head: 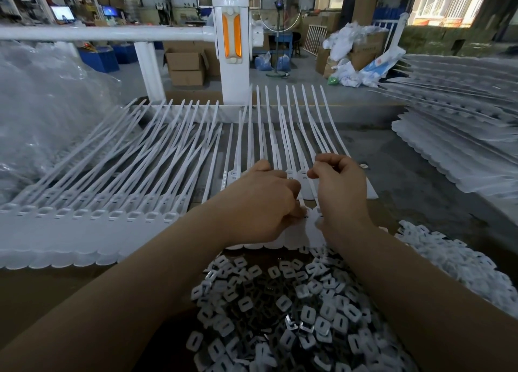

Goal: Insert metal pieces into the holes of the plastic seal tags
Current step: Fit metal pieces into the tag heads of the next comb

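Note:
A strip of white plastic seal tags [297, 235] lies in front of me, its long tails [280, 124] reaching away across the table. My left hand [263, 200] rests on the strip with fingers curled down at a tag head. My right hand [340, 186] is curled beside it, thumb and forefinger pinched together above the tag heads; what they pinch is too small to make out. A heap of small metal pieces [302, 312] with slots fills the near foreground between my forearms.
Another strip of seal tags [84, 217] lies at the left, with clear plastic bags [42, 113] behind it. Stacked tag strips [454, 147] sit at the right. A white post with an orange reflector [231, 43] and rail stand beyond the table.

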Action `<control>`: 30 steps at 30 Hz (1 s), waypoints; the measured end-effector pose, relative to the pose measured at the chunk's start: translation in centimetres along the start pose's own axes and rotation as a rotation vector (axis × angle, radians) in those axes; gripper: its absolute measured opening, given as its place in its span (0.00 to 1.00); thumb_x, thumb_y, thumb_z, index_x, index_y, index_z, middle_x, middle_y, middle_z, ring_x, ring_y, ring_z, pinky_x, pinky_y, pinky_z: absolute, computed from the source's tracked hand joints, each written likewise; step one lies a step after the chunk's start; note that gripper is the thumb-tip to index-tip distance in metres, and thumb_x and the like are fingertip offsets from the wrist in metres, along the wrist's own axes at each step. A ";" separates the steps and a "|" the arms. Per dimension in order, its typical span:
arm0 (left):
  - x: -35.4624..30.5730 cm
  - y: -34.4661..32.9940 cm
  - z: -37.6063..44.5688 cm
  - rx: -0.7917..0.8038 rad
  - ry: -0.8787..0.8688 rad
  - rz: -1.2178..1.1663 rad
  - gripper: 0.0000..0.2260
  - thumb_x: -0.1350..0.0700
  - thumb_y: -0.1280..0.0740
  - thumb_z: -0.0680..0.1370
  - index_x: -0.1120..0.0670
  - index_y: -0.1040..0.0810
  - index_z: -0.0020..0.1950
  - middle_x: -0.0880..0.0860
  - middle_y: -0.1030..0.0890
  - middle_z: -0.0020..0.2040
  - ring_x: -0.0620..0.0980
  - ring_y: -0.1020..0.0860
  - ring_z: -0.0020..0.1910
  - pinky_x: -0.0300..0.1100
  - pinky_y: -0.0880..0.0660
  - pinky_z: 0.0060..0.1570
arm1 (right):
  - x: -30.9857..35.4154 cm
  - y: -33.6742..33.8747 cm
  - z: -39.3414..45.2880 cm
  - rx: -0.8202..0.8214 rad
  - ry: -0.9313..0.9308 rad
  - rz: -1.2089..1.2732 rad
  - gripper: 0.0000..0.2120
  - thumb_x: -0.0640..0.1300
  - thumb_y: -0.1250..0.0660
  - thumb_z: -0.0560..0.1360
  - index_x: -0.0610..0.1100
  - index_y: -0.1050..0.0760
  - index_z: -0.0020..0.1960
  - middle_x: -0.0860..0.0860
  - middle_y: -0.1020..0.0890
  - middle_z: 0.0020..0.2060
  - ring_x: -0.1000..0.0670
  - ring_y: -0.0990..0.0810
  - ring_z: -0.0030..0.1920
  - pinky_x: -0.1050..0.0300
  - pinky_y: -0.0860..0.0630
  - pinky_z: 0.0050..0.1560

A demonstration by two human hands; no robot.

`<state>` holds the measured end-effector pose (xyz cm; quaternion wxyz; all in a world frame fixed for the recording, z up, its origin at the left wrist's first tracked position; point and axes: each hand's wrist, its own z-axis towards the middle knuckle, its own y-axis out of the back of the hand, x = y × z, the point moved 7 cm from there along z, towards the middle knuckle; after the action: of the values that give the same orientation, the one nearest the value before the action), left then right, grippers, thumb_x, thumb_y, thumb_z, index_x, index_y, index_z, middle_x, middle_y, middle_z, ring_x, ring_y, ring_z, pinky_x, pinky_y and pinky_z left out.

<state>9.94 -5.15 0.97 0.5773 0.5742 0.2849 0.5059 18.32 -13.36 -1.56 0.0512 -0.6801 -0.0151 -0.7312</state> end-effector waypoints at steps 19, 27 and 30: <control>5.2 -2.7 -3.4 0.508 0.428 -0.654 0.42 0.41 0.21 0.63 0.39 0.37 0.72 0.42 0.35 0.64 0.44 0.33 0.61 0.45 0.27 0.60 | -0.1 0.1 0.1 0.025 -0.052 0.016 0.07 0.36 0.37 0.77 0.45 0.23 0.52 0.53 0.20 0.36 0.64 0.28 0.24 0.75 0.34 0.20; 3.6 -2.3 -2.8 0.550 0.364 -0.585 0.40 0.43 0.21 0.66 0.41 0.37 0.73 0.43 0.34 0.61 0.45 0.30 0.59 0.43 0.27 0.57 | -0.1 0.1 -0.2 0.029 -0.062 -0.015 0.07 0.38 0.37 0.78 0.46 0.23 0.53 0.54 0.20 0.37 0.60 0.26 0.31 0.70 0.32 0.25; 3.7 -2.3 -2.9 0.551 0.379 -0.609 0.39 0.44 0.21 0.67 0.41 0.37 0.73 0.44 0.33 0.61 0.46 0.28 0.58 0.42 0.26 0.55 | 0.0 0.1 -0.3 0.032 -0.060 -0.004 0.07 0.38 0.37 0.78 0.46 0.23 0.53 0.53 0.20 0.37 0.59 0.26 0.31 0.71 0.31 0.24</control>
<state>9.10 -0.26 -0.83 0.4631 0.4935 0.6655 0.3147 18.02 -13.44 -1.60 0.0601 -0.7006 -0.0298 -0.7104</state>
